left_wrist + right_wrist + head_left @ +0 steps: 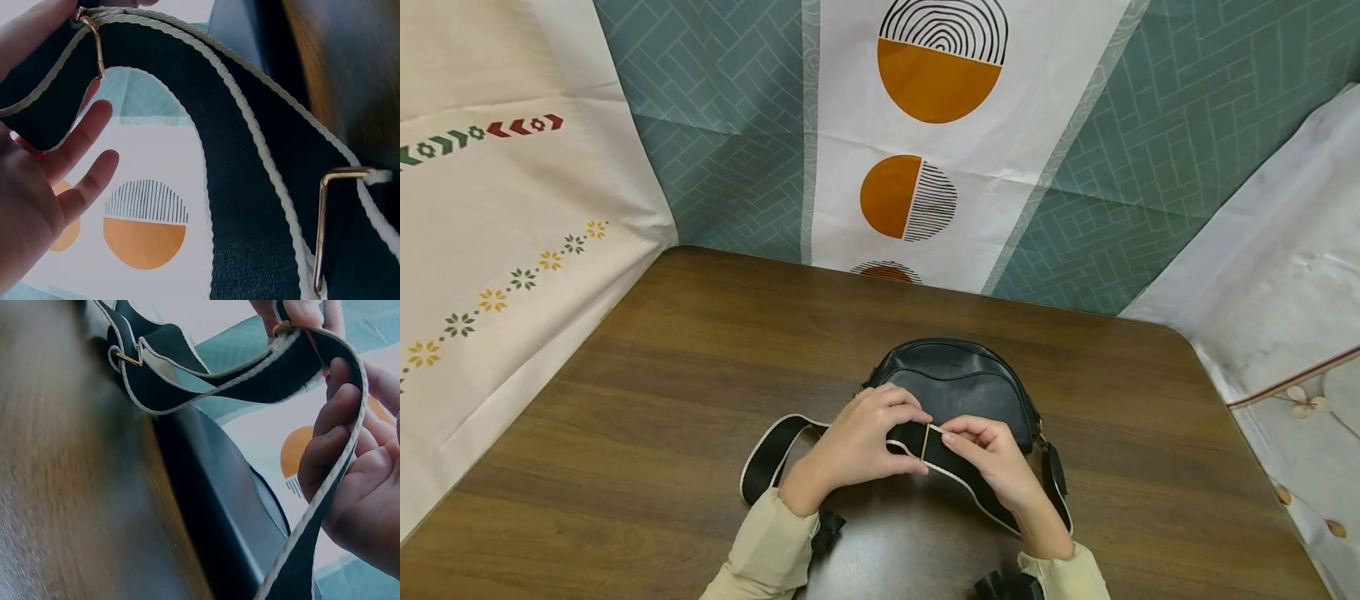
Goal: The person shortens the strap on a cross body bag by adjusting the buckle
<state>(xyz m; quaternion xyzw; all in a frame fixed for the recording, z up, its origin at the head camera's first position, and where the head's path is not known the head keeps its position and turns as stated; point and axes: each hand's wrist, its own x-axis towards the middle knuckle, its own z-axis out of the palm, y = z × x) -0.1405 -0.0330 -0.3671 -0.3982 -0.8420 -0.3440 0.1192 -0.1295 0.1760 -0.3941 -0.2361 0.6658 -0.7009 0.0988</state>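
Note:
A black bag (958,383) with a rounded top stands on the table behind both hands. Its wide black strap (781,450), edged in white cord, is raised in front of it. My left hand (868,437) pinches the strap at a gold slider buckle (925,442), thumb below and fingers above. Just right of the buckle, my right hand (992,458) pinches the strap's upper edge between thumb and fingers. In the left wrist view a second gold ring (322,231) sits lower on the strap; the right wrist view shows this gold ring (128,358) too.
The brown wooden table (625,433) extends around the bag. Behind it hangs a teal and white patterned cloth (730,125). White cloths with printed flowers hang at the left (512,250) and right sides. Black wrist straps show at both cuffs.

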